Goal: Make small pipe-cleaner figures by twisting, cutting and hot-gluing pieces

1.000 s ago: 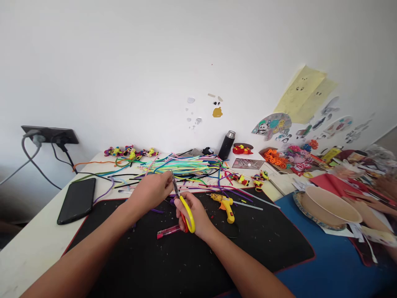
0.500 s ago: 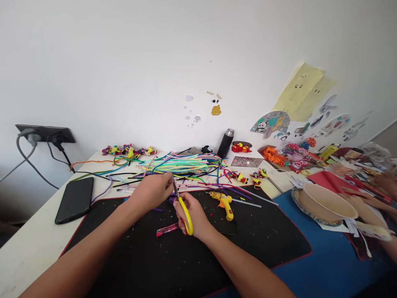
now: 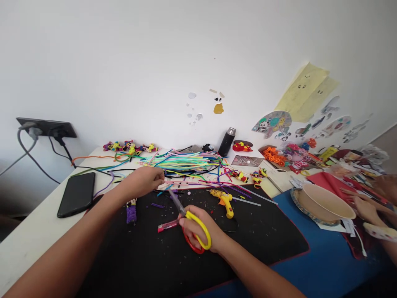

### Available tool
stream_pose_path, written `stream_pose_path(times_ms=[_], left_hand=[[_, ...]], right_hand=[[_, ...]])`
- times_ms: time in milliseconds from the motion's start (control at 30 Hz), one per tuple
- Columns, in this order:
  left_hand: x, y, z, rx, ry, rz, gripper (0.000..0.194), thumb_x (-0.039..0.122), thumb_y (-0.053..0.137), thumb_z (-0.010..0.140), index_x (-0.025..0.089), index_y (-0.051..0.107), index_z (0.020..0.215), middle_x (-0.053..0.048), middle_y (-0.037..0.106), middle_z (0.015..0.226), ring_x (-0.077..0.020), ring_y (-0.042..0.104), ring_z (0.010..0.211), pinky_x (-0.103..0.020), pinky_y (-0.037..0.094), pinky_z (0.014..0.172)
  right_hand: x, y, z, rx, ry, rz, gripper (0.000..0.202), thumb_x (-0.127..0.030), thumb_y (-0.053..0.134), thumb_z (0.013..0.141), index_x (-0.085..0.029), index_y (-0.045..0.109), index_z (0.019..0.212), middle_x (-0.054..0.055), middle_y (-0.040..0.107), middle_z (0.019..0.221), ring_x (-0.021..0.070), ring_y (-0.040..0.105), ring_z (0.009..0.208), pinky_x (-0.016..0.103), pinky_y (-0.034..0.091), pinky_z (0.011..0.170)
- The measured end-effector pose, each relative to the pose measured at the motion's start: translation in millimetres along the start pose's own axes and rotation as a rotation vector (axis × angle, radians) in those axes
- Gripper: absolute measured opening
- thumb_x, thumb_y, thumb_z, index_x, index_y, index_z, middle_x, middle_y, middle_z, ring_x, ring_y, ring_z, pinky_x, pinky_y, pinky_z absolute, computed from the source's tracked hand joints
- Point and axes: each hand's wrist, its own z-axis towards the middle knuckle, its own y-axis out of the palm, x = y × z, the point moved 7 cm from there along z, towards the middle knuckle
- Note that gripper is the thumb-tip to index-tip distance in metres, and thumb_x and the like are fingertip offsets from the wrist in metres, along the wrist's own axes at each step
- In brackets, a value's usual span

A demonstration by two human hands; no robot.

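Note:
My right hand (image 3: 201, 225) grips a pair of scissors (image 3: 180, 207) with yellow and red handles, the blades pointing up and left over the black mat (image 3: 149, 256). My left hand (image 3: 151, 179) is closed in a pinch near the mat's back edge; whatever lies between its fingertips is too small to make out. Below that hand a small purple figure (image 3: 131, 212) lies on the mat. Left of the scissors rests a pink-red cutter-like tool (image 3: 168, 225), partly covered. Behind the hands spreads a heap of coloured pipe cleaners (image 3: 186, 162).
A yellow glue gun (image 3: 222, 202) lies right of the scissors. At the left is a black phone (image 3: 77, 194). A black bottle (image 3: 227, 142) stands by the wall. Further right, another person's hands (image 3: 367, 209) work beside a beige bowl (image 3: 328, 203).
My right hand has drawn the scissors down and right, away from my left hand. My left hand has shifted left and slightly up, uncovering the purple figure.

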Motion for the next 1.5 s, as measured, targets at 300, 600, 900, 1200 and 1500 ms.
stream_pose_path(times_ms=[300, 600, 900, 1200, 1500], left_hand=[[-44.0, 18.5, 21.3, 0.055, -0.056, 0.045, 0.019, 0.027, 0.051, 0.09, 0.025, 0.071, 0.091, -0.005, 0.08, 0.086, -0.0252, 0.071, 0.08, -0.032, 0.043, 0.067], [-48.1, 40.5, 36.5, -0.007, -0.057, 0.142, 0.028, 0.03, 0.056, 0.088, 0.024, 0.08, 0.102, -0.012, 0.082, 0.113, -0.0319, 0.075, 0.105, -0.035, 0.054, 0.086], [-2.1, 54.6, 82.8, -0.025, 0.094, 0.199, 0.038, 0.014, 0.049, 0.093, 0.027, 0.081, 0.11, -0.01, 0.075, 0.121, -0.028, 0.071, 0.109, -0.035, 0.053, 0.092], [-5.6, 77.9, 107.5, -0.089, 0.167, 0.226, 0.037, 0.008, 0.051, 0.092, 0.026, 0.08, 0.106, -0.01, 0.074, 0.117, -0.0278, 0.071, 0.106, -0.034, 0.051, 0.086], [-9.1, 72.9, 105.1, -0.061, 0.127, 0.132, 0.021, 0.018, 0.055, 0.092, 0.022, 0.075, 0.094, -0.011, 0.077, 0.106, -0.0294, 0.071, 0.099, -0.035, 0.05, 0.083]], right_hand=[[-9.5, 34.5, -29.0, -0.261, -0.133, -1.086, 0.045, -0.054, 0.086, 0.081, -0.025, 0.078, 0.114, 0.001, 0.076, 0.082, 0.021, 0.069, 0.071, 0.026, 0.04, 0.06], [-6.9, 78.2, -4.2, -0.474, -0.34, -1.475, 0.041, -0.049, 0.065, 0.094, -0.02, 0.075, 0.121, 0.011, 0.083, 0.097, 0.0309, 0.08, 0.085, 0.033, 0.052, 0.062], [-13.6, 82.9, 2.8, -0.524, -0.402, -1.549, 0.032, -0.042, 0.067, 0.095, -0.015, 0.075, 0.11, 0.012, 0.082, 0.09, 0.032, 0.08, 0.08, 0.036, 0.056, 0.058], [-14.8, 82.5, 4.3, -0.545, -0.449, -1.525, 0.03, -0.041, 0.07, 0.095, -0.013, 0.075, 0.106, 0.012, 0.081, 0.085, 0.032, 0.079, 0.075, 0.037, 0.055, 0.052], [-15.4, 84.9, 2.2, -0.594, -0.437, -1.513, 0.026, -0.032, 0.073, 0.094, -0.011, 0.074, 0.108, 0.013, 0.082, 0.088, 0.0284, 0.078, 0.072, 0.033, 0.049, 0.042]])
